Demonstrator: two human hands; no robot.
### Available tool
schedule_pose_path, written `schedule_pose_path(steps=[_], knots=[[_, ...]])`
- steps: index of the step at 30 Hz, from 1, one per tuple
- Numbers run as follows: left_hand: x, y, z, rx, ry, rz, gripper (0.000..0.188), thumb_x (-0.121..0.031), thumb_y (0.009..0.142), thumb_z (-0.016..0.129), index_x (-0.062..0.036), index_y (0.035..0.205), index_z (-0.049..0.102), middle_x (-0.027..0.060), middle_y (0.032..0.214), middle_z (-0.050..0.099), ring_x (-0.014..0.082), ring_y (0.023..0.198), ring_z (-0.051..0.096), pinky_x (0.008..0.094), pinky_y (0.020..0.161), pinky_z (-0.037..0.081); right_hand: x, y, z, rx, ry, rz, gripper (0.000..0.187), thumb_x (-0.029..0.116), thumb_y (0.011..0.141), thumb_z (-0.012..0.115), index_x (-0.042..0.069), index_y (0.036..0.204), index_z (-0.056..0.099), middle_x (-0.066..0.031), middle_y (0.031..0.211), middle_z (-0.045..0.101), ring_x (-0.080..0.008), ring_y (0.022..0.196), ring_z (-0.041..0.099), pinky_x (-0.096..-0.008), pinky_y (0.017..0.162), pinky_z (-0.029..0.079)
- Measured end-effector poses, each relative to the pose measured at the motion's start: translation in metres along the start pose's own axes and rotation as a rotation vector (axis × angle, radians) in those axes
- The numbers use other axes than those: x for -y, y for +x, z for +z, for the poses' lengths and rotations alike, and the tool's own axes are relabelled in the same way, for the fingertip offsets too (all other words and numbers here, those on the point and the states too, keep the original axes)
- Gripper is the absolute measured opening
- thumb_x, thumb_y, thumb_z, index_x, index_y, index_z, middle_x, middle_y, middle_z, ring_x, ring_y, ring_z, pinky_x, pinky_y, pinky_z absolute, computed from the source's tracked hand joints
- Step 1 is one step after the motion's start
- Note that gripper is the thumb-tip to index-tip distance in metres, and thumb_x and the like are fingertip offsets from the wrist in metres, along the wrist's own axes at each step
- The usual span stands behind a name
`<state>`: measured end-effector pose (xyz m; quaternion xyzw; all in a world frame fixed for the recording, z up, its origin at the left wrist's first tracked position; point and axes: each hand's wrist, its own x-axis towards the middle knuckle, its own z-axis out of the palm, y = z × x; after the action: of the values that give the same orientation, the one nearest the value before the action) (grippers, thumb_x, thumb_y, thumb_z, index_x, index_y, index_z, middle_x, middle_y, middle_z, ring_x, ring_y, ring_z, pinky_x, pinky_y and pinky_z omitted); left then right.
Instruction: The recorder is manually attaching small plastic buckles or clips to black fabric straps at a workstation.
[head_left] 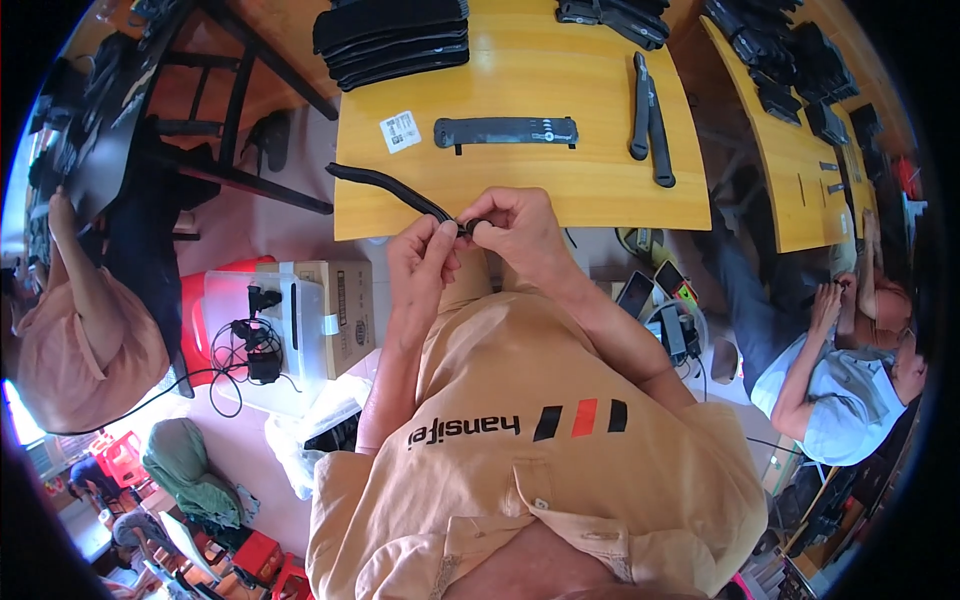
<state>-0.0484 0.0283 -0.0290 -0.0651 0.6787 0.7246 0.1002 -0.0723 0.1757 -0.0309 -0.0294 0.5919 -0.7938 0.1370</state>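
Over the near edge of the table, my left hand (425,255) and my right hand (515,235) meet with fingertips pinched together. Between them is one end of a narrow black fabric strap (385,182); its free end curves away to the far left across the tabletop. A small dark piece sits at my right fingertips, too small to name. Just beyond my hands a flat dark belt (507,132) with light printing lies sideways, two short black tabs at its lower edge. Left of it is a white printed label (401,131).
Two dark straps (650,125) lie at the right of the yellow wooden table (600,195). Stacked black fabric pieces (392,45) and another dark bundle (615,20) stand at the back. Below left are a cardboard box (348,315) and a plastic bin with cables. People work on both sides.
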Motion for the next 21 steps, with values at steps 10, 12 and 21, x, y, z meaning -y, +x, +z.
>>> schedule_pose_path(steps=[10, 12, 21], knots=[[-0.018, 0.0, -0.003, 0.03, 0.093, 0.004, 0.025, -0.019, 0.088, 0.053, -0.0019, 0.07, 0.058, -0.0006, 0.056, 0.052, 0.0031, 0.046, 0.042, 0.0175, 0.041, 0.033, -0.007, 0.012, -0.019, 0.229, 0.161, 0.074, 0.022, 0.002, 0.079, 0.064, -0.004, 0.098, 0.058, -0.0088, 0.092, 0.061, -0.0137, 0.083, 0.062, -0.0258, 0.076, 0.053], [-0.019, -0.001, -0.003, 0.047, 0.145, 0.033, 0.024, -0.017, 0.088, 0.052, -0.0005, 0.072, 0.06, -0.0009, 0.055, 0.05, 0.0037, 0.046, 0.042, 0.0191, 0.041, 0.033, -0.004, 0.012, -0.021, 0.267, 0.169, 0.087, 0.021, 0.002, 0.078, 0.064, -0.004, 0.098, 0.058, -0.0094, 0.091, 0.062, -0.0142, 0.083, 0.062, -0.0261, 0.076, 0.053], [-0.022, -0.008, 0.002, -0.034, 0.362, 0.144, 0.024, -0.016, 0.088, 0.051, 0.0021, 0.074, 0.059, 0.0042, 0.053, 0.05, 0.0079, 0.047, 0.046, 0.0237, 0.044, 0.035, 0.008, -0.004, -0.003, 0.095, -0.219, -0.063, 0.028, -0.011, 0.074, 0.049, -0.009, 0.099, 0.061, -0.0105, 0.087, 0.063, -0.0167, 0.079, 0.064, -0.0241, 0.073, 0.052]])
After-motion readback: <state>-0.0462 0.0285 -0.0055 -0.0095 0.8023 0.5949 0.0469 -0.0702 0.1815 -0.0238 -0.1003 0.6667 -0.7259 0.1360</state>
